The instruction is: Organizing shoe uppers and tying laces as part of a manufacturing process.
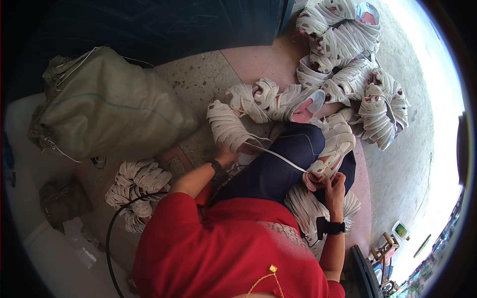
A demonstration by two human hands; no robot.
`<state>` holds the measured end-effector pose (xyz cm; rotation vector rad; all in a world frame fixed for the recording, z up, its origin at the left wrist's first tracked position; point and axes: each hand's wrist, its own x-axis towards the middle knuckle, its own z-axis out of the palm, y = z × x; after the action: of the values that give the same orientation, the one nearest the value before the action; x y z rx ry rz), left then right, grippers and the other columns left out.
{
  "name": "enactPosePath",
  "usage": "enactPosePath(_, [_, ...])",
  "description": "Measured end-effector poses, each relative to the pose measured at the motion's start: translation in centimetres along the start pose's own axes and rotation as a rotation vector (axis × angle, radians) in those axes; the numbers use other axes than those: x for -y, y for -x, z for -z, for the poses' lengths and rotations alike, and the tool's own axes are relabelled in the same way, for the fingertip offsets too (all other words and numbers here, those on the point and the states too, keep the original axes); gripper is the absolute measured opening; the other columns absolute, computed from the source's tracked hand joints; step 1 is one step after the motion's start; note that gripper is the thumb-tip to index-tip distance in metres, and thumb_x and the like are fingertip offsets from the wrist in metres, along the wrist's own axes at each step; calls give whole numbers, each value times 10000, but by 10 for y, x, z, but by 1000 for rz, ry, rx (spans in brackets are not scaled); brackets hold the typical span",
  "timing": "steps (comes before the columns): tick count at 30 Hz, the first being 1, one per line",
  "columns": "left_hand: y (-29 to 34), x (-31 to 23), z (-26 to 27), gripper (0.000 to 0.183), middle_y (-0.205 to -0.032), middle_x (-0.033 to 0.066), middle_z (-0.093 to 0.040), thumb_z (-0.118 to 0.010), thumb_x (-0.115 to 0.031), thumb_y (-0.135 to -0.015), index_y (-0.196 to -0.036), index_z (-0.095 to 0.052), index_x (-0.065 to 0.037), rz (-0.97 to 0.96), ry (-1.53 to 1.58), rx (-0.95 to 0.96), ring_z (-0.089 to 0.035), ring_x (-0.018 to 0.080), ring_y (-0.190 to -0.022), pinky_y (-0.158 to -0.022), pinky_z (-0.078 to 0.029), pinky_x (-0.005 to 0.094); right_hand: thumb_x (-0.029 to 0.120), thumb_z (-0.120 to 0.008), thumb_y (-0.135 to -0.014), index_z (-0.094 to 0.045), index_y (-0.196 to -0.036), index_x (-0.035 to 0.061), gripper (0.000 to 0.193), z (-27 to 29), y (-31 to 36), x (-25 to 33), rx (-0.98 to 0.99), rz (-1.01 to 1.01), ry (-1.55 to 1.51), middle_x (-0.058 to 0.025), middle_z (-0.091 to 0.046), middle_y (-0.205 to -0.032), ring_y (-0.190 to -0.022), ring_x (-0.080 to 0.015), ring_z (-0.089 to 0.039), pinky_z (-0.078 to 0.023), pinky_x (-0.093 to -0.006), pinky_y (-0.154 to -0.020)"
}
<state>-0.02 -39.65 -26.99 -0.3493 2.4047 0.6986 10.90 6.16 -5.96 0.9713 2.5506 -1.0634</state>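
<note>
My right hand [336,187] is closed at the pink-lined opening of a white shoe upper [337,146], its fingertips pinching the edge. The upper lies along my right knee, over dark trousers [290,149]. A flat white lace [278,156] stretches across my thigh from that opening toward a stack of white shoe uppers [226,124] on the left. Beside the lower end of this stack is my left hand [227,157]; its fingers are mostly hidden, so their grip does not show. More stacked uppers [268,102] with pink linings lie just beyond my knees.
A large olive sack [114,104] stands at the left, with a small dark bag [64,201] nearer. Bundled white uppers lie by my left elbow [136,188], under my right forearm [308,213] and in a heap at far right [348,44]. A black cable [110,238] curves at left.
</note>
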Motion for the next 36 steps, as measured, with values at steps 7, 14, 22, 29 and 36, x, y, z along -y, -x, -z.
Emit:
enactPosePath(7, [-78, -31, 79, 545, -1045, 300, -678, -668, -190, -871, -1338, -522, 49, -274, 158, -266, -651, 457, -1033, -869, -527, 461, 86, -630, -917, -616, -1155, 22, 246, 8, -62, 139, 36, 498, -18, -172, -665, -1093, -984, -320, -676, -536, -400, -799])
enactPosePath(14, [-176, -172, 227, 250, -931, 213, -728, -597, -119, -853, -1035, -715, 6, -429, 68, -38, -714, 331, -870, -758, -527, 405, 102, -584, -872, -617, -1207, 60, 339, -112, -94, 236, 319, 1225, 332, -122, -645, -1194, -1132, -307, -607, -490, -420, -922])
enactPosePath(22, [-194, -259, 258, 271, -967, 194, -720, -670, -264, -831, -994, -738, -58, -525, -89, -45, -699, 365, -915, -795, -536, 404, 151, -578, -830, -639, -1074, 21, 283, -147, -119, 262, 125, 1374, 599, -78, -640, -1013, -1015, -234, -581, -442, -387, -848])
enactPosePath(29, [-200, -159, 279, 511, -1365, 61, -559, -580, -428, -990, -1434, -481, -197, -121, 746, -134, -583, 241, -1154, -893, -508, 473, 147, -624, -793, -626, -932, 21, 188, -155, -148, 251, -20, 1179, 487, -83, -634, -785, -763, -252, -631, -474, -379, -739])
enactPosePath(36, [-159, 63, 68, 983, -1529, 150, -427, -840, -175, -718, -1535, -306, -59, -209, 75, 255, -432, 299, -1399, -1084, -436, 438, 160, -678, -794, -599, -938, 49, 198, -162, -160, 234, 0, 1011, 345, -108, -650, -766, -759, -286, -662, -496, -414, -728])
